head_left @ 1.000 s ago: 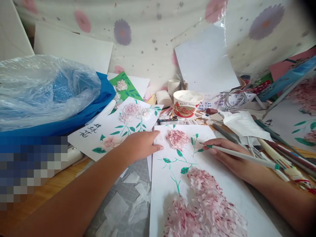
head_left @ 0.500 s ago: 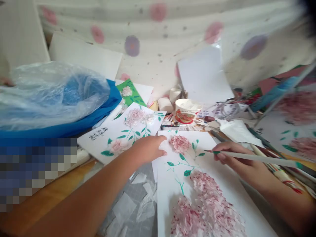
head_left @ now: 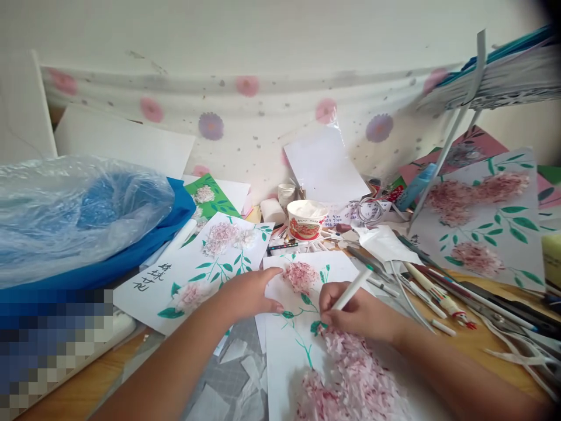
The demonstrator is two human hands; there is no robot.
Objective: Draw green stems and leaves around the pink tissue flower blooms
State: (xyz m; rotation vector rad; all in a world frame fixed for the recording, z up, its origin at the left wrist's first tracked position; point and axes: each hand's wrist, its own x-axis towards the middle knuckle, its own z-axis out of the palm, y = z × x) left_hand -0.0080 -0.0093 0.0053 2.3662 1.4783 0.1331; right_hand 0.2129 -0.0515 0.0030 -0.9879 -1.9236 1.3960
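A white sheet with pink shredded-paper flowers and green painted stems lies in front of me. My left hand rests flat on its upper left corner, fingers stretched out. My right hand is closed around a white pen, whose tip touches a green leaf beside the large pink flower cluster. A smaller pink flower sits between the two hands.
A second flower sheet lies to the left, beside a blue bag under clear plastic. A paper cup stands behind the sheet. Pens and brushes spread at right, below a propped flower picture. White paper scraps lie near me.
My right hand has moved left and down with the pen, from the sheet's right side to the green leaf. The view has tilted up. The left hand stays on the corner.
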